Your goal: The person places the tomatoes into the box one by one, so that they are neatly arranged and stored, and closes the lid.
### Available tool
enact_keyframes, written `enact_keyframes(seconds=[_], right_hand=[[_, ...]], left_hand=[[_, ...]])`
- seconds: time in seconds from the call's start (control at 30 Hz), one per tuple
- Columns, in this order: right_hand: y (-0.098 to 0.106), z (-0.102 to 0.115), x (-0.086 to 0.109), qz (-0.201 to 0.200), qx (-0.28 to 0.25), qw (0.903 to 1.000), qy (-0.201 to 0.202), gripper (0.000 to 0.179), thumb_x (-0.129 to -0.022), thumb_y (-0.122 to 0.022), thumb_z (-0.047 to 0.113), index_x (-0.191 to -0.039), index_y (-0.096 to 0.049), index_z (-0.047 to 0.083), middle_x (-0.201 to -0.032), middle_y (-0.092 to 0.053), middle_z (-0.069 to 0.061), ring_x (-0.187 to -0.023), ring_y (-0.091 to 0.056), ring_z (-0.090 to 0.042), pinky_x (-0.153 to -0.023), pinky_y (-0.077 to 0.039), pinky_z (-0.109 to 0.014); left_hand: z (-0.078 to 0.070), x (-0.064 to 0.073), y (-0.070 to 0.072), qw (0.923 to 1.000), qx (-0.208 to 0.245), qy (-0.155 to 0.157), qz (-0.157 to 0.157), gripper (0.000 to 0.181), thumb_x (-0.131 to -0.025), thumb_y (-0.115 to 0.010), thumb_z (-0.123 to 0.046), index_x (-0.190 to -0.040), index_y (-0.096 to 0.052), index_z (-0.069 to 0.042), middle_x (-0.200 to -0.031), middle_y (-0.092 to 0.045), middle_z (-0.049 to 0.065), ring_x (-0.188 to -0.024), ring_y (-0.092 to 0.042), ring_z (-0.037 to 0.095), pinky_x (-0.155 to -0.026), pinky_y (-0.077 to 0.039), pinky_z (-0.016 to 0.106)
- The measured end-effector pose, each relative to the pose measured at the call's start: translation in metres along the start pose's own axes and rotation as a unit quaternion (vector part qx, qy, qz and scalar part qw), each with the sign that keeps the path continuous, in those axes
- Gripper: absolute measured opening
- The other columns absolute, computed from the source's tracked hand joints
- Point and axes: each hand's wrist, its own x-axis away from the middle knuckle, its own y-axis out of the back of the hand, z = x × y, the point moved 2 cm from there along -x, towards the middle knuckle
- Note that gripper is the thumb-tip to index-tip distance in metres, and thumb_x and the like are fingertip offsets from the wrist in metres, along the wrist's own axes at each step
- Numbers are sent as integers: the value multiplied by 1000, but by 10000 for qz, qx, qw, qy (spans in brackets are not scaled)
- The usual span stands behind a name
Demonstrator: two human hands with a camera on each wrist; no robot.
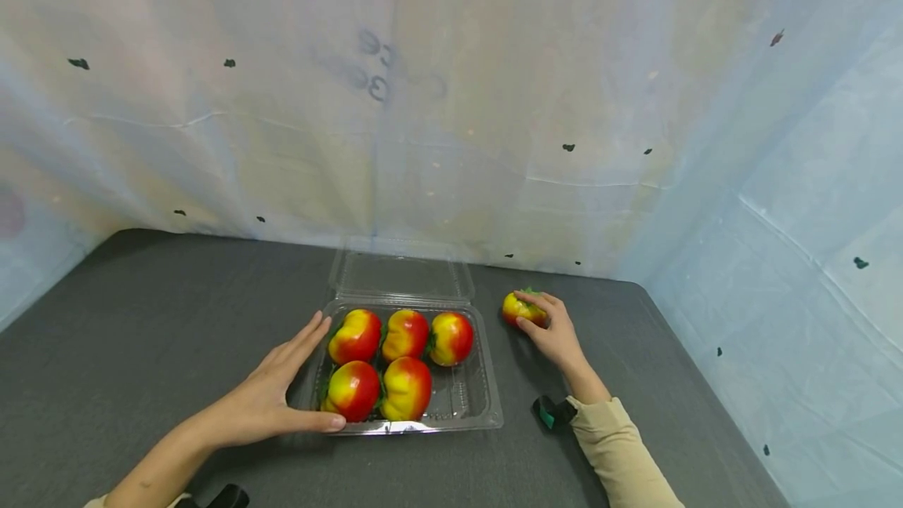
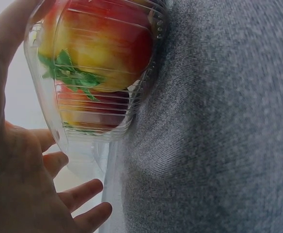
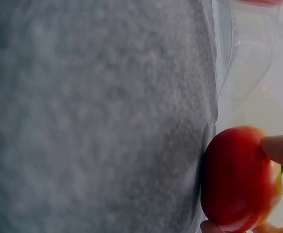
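A clear plastic clamshell box [image 1: 458,406] lies on the table with its lid tipped back. Several red-and-yellow fruits [image 1: 406,389] with green leafy tops sit inside in two rows. My left hand [image 1: 264,406] spans the box's left side, thumb at the front left corner and fingers spread along the rim. In the left wrist view, ribbed plastic [image 2: 98,104] shows beside that hand. Right of the box, my right hand [image 1: 559,335] grips a single red-and-yellow fruit [image 1: 518,310] between thumb and fingers. The right wrist view shows this fruit [image 3: 238,179] low against the table surface.
The open lid [image 1: 402,277] extends toward the back edge of the dark grey table [image 1: 176,312]. Pale plastic sheeting [image 1: 451,116] hangs behind the table and along both sides. The box's front right compartment shows bare plastic.
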Motion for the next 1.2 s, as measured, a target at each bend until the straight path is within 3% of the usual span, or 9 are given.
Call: enact_keyframes(seconds=[0.3, 0.67, 0.93, 1.2], right_hand=[[-6, 9, 7, -96, 66, 9998, 153, 43, -87, -71, 17, -129, -62, 15, -139, -45, -19, -127, -44, -39, -95, -44, -53], [-2, 21, 15, -6, -69, 9998, 164, 43, -86, -72, 17, -128, -63, 17, -143, -42, -17, -133, -39, -37, -98, -43, -55], [8, 31, 26, 133, -125, 9988, 444, 42, -86, -72, 18, -127, -63, 15, -145, -40, -18, -135, -37, -37, -98, -45, -54], [16, 48, 36, 77, 26, 9956, 932, 42, -85, -74, 18, -125, -64, 15, -143, -42, -17, -127, -45, -38, -93, -48, -52]], left_hand=[[-1, 0, 0, 10000, 9, 20, 13, 110, -74, -77, -48, -156, -7, -27, -162, -2, 13, -134, -21, 53, -83, -31, 79], [-1, 0, 0, 10000, -4, 13, 10, 110, -73, -78, -48, -156, -7, -26, -162, -3, 13, -134, -21, 54, -83, -31, 79], [0, 0, 0, 10000, -9, 17, 4, 111, -73, -78, -48, -156, -8, -25, -162, -3, 13, -134, -21, 53, -83, -31, 80], [0, 0, 0, 10000, -15, 22, 0, 111, -73, -78, -48, -156, -7, -26, -162, -3, 13, -134, -21, 53, -83, -31, 79]])
